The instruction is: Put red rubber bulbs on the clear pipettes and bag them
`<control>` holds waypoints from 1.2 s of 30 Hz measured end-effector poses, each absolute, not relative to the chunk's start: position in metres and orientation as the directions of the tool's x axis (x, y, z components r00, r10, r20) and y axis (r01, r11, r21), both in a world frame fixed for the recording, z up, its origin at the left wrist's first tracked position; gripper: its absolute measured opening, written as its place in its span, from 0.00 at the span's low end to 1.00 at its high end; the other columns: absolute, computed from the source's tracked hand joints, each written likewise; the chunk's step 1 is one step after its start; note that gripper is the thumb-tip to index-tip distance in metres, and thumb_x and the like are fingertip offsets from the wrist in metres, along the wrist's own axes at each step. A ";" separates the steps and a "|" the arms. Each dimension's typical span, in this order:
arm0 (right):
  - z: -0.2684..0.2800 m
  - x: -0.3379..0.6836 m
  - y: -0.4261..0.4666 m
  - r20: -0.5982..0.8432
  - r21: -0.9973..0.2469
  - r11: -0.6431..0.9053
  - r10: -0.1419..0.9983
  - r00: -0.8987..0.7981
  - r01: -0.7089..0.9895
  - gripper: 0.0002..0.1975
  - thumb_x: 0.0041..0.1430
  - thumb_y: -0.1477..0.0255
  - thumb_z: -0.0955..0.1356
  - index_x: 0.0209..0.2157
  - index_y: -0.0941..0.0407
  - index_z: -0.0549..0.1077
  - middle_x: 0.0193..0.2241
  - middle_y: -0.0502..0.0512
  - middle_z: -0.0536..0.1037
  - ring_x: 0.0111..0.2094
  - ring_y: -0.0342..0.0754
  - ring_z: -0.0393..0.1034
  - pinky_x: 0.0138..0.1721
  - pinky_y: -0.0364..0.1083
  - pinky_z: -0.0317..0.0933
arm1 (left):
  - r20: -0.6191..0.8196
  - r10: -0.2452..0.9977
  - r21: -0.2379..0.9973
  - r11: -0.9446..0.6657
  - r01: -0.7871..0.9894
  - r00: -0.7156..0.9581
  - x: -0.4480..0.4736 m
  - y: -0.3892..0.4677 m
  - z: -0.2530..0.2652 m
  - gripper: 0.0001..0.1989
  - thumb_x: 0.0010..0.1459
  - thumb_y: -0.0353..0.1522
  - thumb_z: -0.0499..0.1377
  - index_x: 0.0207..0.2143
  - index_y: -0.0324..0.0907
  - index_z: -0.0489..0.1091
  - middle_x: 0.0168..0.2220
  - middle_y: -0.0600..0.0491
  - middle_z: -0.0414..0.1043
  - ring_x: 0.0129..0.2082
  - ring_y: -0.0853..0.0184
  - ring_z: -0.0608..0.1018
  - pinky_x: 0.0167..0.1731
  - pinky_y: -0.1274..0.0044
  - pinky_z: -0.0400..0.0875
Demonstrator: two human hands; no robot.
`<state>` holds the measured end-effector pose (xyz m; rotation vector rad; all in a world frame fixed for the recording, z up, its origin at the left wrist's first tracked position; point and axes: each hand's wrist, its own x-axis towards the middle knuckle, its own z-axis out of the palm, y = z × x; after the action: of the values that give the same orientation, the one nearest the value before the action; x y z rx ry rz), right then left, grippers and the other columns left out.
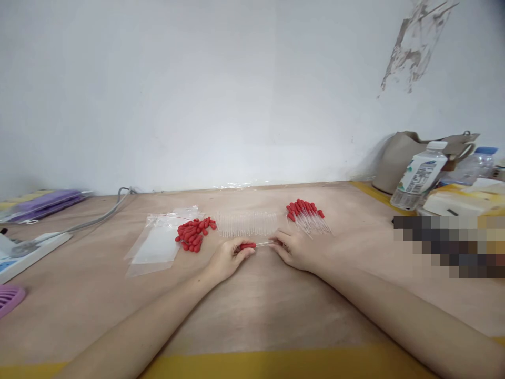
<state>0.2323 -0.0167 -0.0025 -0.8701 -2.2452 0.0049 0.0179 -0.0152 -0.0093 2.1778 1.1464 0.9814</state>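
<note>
Above the middle of the table, my left hand (228, 259) pinches a red rubber dropper bulb (248, 246). My right hand (296, 249) is closed on the thin glass dropper tube (262, 244), whose left end meets the bulb's mouth; how deep it sits inside I cannot tell. Just beyond both hands lies a row of bare glass tubes (246, 224). A heap of loose red bulbs (192, 232) is to the left of that row. At the right, several droppers with red bulbs on them (305, 211) lie side by side, bulbs pointing away from me.
Clear zip bags (155, 246) lie left of the bulb heap. Further left are a power strip (43, 255) with a grey cable, purple packets (47, 204) and a pink plastic item (11, 300). A plastic bottle (420, 176) and a grey bag (394, 158) stand at the back right.
</note>
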 end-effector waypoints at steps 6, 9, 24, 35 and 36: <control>-0.008 0.230 -0.016 0.669 -0.181 0.799 0.528 -0.523 0.574 0.11 0.59 0.73 0.58 0.31 0.58 0.69 0.27 0.55 0.71 0.29 0.43 0.65 0.30 0.41 0.59 | 0.295 0.863 0.774 -0.467 0.428 0.410 0.019 -0.016 -0.007 0.09 0.53 0.35 0.55 0.32 0.40 0.71 0.23 0.55 0.70 0.23 0.70 0.72 0.26 0.79 0.68; -0.008 0.228 -0.019 0.678 -0.143 0.793 0.515 -0.525 0.592 0.11 0.60 0.73 0.58 0.31 0.58 0.69 0.26 0.55 0.72 0.27 0.43 0.65 0.29 0.41 0.58 | 0.272 0.871 0.811 -0.436 0.390 0.408 0.020 -0.018 -0.006 0.09 0.52 0.35 0.57 0.32 0.39 0.71 0.23 0.55 0.70 0.23 0.71 0.72 0.26 0.79 0.68; -0.014 0.220 -0.019 0.609 -0.117 0.744 0.577 -0.545 0.658 0.16 0.61 0.70 0.55 0.27 0.58 0.69 0.22 0.53 0.70 0.23 0.41 0.61 0.24 0.41 0.49 | 0.269 0.849 0.812 -0.454 0.366 0.455 0.020 -0.018 -0.006 0.11 0.52 0.36 0.57 0.33 0.38 0.71 0.23 0.55 0.70 0.23 0.72 0.73 0.26 0.80 0.68; -0.003 0.214 -0.019 0.403 -0.156 0.616 0.753 -0.519 0.772 0.14 0.62 0.69 0.55 0.29 0.58 0.68 0.25 0.54 0.71 0.25 0.43 0.62 0.26 0.42 0.49 | 0.308 0.838 0.745 -0.507 0.434 0.450 0.022 -0.011 -0.005 0.10 0.53 0.35 0.56 0.34 0.38 0.71 0.29 0.52 0.74 0.28 0.68 0.75 0.30 0.77 0.70; -0.001 0.214 -0.020 0.399 -0.161 0.628 0.747 -0.532 0.761 0.14 0.62 0.69 0.55 0.31 0.58 0.67 0.27 0.54 0.71 0.27 0.43 0.63 0.27 0.42 0.50 | 0.325 0.836 0.736 -0.517 0.437 0.441 0.022 -0.010 -0.005 0.10 0.53 0.35 0.56 0.35 0.39 0.71 0.31 0.51 0.74 0.31 0.67 0.75 0.32 0.76 0.71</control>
<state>0.2143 -0.0196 -0.0009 -1.1920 -2.4200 -0.0451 0.0217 -0.0095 -0.0049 2.1333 1.0645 0.9275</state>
